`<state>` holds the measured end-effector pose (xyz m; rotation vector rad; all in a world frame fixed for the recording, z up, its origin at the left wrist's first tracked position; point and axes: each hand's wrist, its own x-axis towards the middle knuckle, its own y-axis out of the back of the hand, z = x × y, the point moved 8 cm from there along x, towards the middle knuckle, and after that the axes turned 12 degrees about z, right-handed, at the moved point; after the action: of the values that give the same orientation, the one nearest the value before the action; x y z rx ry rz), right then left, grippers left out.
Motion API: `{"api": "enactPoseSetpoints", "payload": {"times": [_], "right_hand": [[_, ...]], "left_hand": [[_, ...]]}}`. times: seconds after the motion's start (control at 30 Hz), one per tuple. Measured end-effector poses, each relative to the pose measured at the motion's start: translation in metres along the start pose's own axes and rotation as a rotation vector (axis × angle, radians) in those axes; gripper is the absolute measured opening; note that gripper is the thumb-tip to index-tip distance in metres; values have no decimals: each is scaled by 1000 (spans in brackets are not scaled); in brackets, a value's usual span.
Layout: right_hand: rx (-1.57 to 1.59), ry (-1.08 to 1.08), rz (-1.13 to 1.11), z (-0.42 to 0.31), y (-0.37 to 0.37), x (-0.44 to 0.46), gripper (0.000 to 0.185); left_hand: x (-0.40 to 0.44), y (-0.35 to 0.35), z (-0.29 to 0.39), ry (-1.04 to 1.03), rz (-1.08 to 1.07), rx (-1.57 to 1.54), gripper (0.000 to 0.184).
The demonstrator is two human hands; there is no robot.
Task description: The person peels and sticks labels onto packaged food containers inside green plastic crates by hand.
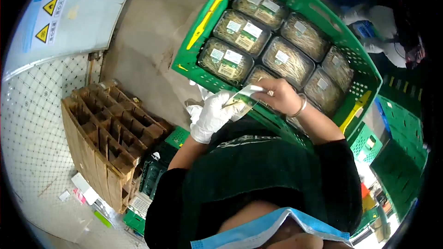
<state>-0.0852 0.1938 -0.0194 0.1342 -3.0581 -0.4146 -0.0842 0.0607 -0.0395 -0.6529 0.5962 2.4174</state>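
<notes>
My left hand (213, 116), in a white glove, is closed around a strip of white labels (249, 90) at the crate's near edge. More of the pale strip trails below and behind the glove. My bare right hand (282, 96) pinches the strip's other end, with a bracelet at the wrist. Just beyond both hands stands a green crate (181, 60) with yellow handles. Clear-lidded black trays (227, 62) of thin, straw-coloured strands fill its bottom. Some trays, on the left, carry several labels; others, such as the middle tray (288, 62), show one white label.
Wooden pallets (92, 143) are stacked at the left, near a white wall with yellow warning signs (50, 7). Green crates (401, 124) stand at the right. Beyond the crate, at upper right, is a person's white-gloved hand (380, 18).
</notes>
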Motion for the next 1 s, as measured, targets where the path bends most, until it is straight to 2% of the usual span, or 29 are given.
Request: {"api": "enactPoseSetpoints", "payload": {"times": [0.07, 0.13, 0.2, 0.23, 0.3, 0.33, 0.4, 0.47, 0.5, 0.53, 0.6, 0.63, 0.67, 0.7, 0.73, 0.77, 0.8, 0.83, 0.87, 0.93, 0.97, 1.0], "right_hand": [[16, -54, 11, -3, -2, -17, 13], [-5, -129, 139, -5, 13, -27, 11], [-96, -30, 245, 1, 44, -29, 12], [-295, 4, 338, 14, 69, -27, 12], [-503, -137, 545, 52, 142, -11, 9], [-650, -160, 499, 85, 168, -4, 21], [-971, -260, 465, 152, 203, 7, 38], [-1081, -314, 444, 215, 204, 9, 45], [-1193, -376, 426, 221, 200, 9, 53], [-1185, -375, 422, 223, 195, 7, 53], [-1320, -334, 659, 198, 189, -7, 60], [-1272, -281, 708, 178, 178, -9, 68], [-1131, -284, 611, 155, 158, -10, 70], [-822, -313, 488, 148, 130, -13, 71], [28, -426, 321, 143, 89, -27, 69], [463, -412, -29, 79, 49, -32, 69], [317, -202, -52, 53, 36, -40, 62], [52, -64, 9, 17, 36, -42, 47], [-72, -55, 80, 4, 35, -47, 32], [-67, 10, 36, -7, 24, -55, 23], [-50, -1, 59, -12, 19, -60, 19], [-64, 52, 127, -18, 16, -65, 19]], "left_hand": [[0, -11, 34, -156, 182, -530, 12], [2, -16, 32, -220, 228, -413, 10], [3, -25, 26, -159, 189, 126, 15], [2, -34, 23, -138, 162, 33, 18], [5, -42, 4, -212, 133, -18, 14], [1, -41, 9, -229, 84, -71, 12], [3, -35, -27, -29, 146, -307, 9], [-3, -24, -28, 14, 210, -298, 12], [-6, -23, -32, 61, 193, -375, 16], [-10, -20, -32, 67, 199, -371, 16], [-17, -14, -28, 67, 213, -336, 20], [-18, -20, -30, 111, 171, -528, 22], [-18, -23, -34, 112, 171, -532, 22], [-16, -27, -36, 75, 171, -546, 22], [-15, -32, -36, 36, 170, -559, 22], [-20, -34, -15, 8, 211, -576, 18], [-20, -31, -14, 4, 209, -581, 18], [-20, -30, -12, -25, 122, -299, 16], [-20, -30, -14, -51, 36, -17, 15], [-27, -36, 0, 33, -34, -46, 9], [-26, -45, 15, -109, 107, -252, 10], [-27, -46, 14, -202, 139, -232, 11]]}}
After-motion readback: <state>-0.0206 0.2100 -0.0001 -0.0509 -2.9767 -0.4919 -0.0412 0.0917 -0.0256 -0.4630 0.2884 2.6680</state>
